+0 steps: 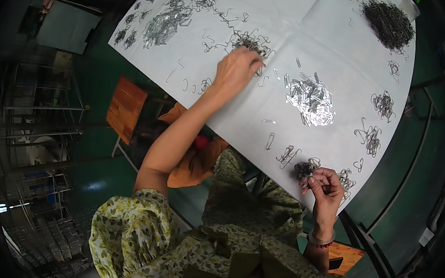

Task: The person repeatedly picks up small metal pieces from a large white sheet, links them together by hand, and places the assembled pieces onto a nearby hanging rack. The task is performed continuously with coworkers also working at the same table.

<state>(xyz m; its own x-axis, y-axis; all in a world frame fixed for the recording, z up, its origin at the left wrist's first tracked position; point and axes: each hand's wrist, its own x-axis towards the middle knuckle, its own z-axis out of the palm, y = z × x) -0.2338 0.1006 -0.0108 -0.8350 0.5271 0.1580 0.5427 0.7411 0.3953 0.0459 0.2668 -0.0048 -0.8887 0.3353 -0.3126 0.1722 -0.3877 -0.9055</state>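
On the white table, my left hand reaches out to a loose pile of bent wire hooks. Its fingers curl down at the near side of that pile, and what they pinch, if anything, is hidden. Close to the table's near edge, my right hand grips a small bunch of dark wire hooks between thumb and fingers. Small clusters of similar hooks lie beside it. To the right of my left hand spreads a heap of shiny, elongated metal clips.
A large dark tangle of wire hooks lies at the far right. More shiny clips and scattered hooks cover the far left. Below the table's left edge are a wooden stool and a person in an orange top.
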